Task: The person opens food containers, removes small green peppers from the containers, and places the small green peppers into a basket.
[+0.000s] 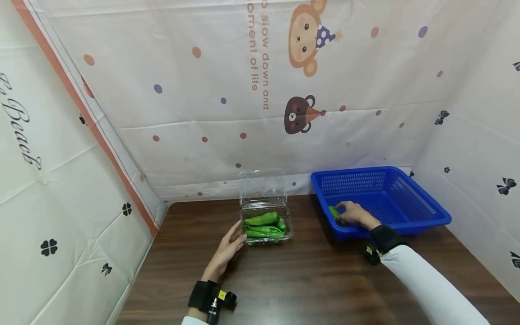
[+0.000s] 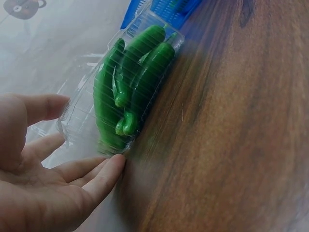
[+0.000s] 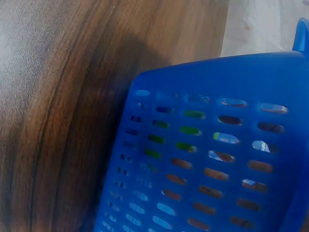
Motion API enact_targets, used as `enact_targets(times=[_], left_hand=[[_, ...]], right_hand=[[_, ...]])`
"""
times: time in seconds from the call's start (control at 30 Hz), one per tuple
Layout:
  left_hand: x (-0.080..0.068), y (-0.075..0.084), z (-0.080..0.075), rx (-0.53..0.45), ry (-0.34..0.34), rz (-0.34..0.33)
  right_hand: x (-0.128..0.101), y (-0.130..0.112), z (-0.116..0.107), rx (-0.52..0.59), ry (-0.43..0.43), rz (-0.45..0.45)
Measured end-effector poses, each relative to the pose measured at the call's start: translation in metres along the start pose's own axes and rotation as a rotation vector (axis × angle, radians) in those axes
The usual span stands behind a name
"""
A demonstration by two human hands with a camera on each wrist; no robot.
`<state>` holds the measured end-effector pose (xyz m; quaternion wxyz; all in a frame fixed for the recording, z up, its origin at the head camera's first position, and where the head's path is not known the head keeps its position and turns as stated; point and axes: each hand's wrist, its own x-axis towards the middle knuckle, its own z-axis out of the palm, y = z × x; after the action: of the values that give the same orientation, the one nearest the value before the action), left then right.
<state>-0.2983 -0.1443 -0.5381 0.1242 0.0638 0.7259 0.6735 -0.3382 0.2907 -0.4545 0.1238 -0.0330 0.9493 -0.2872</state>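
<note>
Several green peppers [image 1: 263, 219] lie in a clear plastic clamshell box [image 1: 290, 232], its lid standing up at the back. At the box's left side is my left hand [image 1: 225, 251]; in the left wrist view its fingertips [image 2: 116, 164] touch the end of the box, with the fingers fairly straight. My right hand [image 1: 354, 214] reaches into the near left corner of a blue plastic basket [image 1: 422, 215]. Its fingers curl onto a green pepper [image 1: 334, 211] there. From the right wrist, the basket's slotted wall hides most of that hand, with green showing through the slots.
Both containers stand on a dark wood-grain table [image 1: 300, 280], the box left of the basket. Behind the table hangs a white printed cloth [image 1: 183, 104], and similar cloth rises on the left and right sides.
</note>
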Motion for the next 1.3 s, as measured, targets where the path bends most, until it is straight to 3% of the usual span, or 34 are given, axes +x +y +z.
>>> enact_targets(times=[0.3, 0.7, 1.03, 1.3], left_hand=[[0.0, -0.001, -0.003, -0.007, 0.01, -0.004], [0.0, 0.004, -0.004, 0.001, 0.024, 0.013], [0.001, 0.0, -0.003, 0.009, 0.015, 0.0], [0.003, 0.0, -0.002, 0.004, 0.011, -0.003]], right_hand=[[-0.001, -0.008, -0.02, 0.073, 0.0, -0.013], [-0.001, -0.057, -0.053, -0.032, 0.275, -0.21], [-0.004, -0.114, -0.045, 0.005, 0.388, -0.347], [0.001, -0.139, -0.033, 0.003, 0.418, -0.43]])
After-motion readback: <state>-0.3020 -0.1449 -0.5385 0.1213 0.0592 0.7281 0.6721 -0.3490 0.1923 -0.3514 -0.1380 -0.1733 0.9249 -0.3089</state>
